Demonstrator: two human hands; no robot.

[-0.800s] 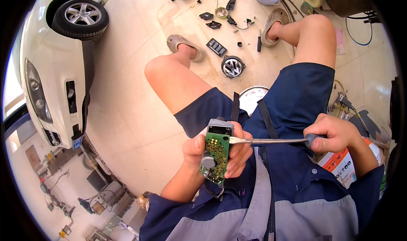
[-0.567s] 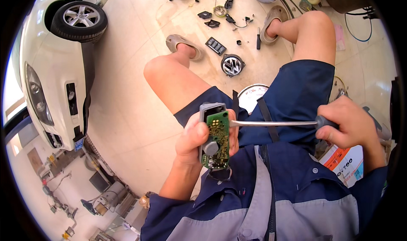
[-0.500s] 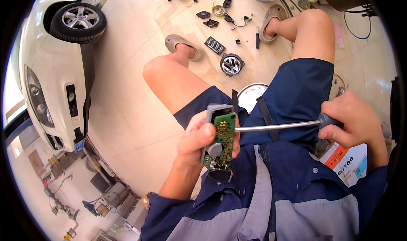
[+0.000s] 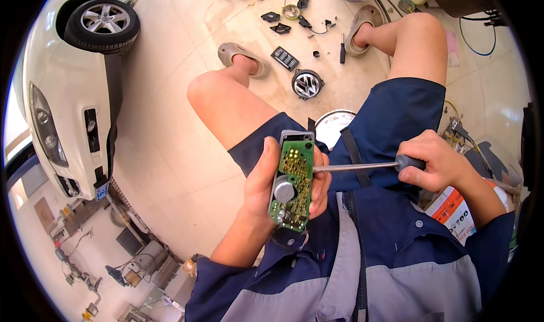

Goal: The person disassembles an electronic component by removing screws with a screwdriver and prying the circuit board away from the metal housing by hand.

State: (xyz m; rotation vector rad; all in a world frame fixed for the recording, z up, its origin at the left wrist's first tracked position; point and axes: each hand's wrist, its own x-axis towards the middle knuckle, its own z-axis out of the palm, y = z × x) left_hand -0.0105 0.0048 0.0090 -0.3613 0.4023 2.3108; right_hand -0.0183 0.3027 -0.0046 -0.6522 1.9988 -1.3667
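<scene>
- Fingers of left hand (image 4: 259,190) wrapped round grey housing (image 4: 291,134) with green circuit board (image 4: 303,177), near centre.
- Right hand (image 4: 435,161) grips screwdriver (image 4: 362,167), left end at board's right edge.
- Round badge (image 4: 307,85) farther, on floor (image 4: 164,126).

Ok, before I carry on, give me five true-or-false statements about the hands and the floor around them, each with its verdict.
1. The left hand holds a green circuit board, and the right hand holds a long tool. True.
2. The right hand grips that tool by its metal shaft. False: it grips the dark handle.
3. A round badge lies on the floor. True.
4. A car stands on the picture's right side. False: the white car is on the left.
5. A dark-handled screwdriver lies beside the right shoe. True.
</scene>
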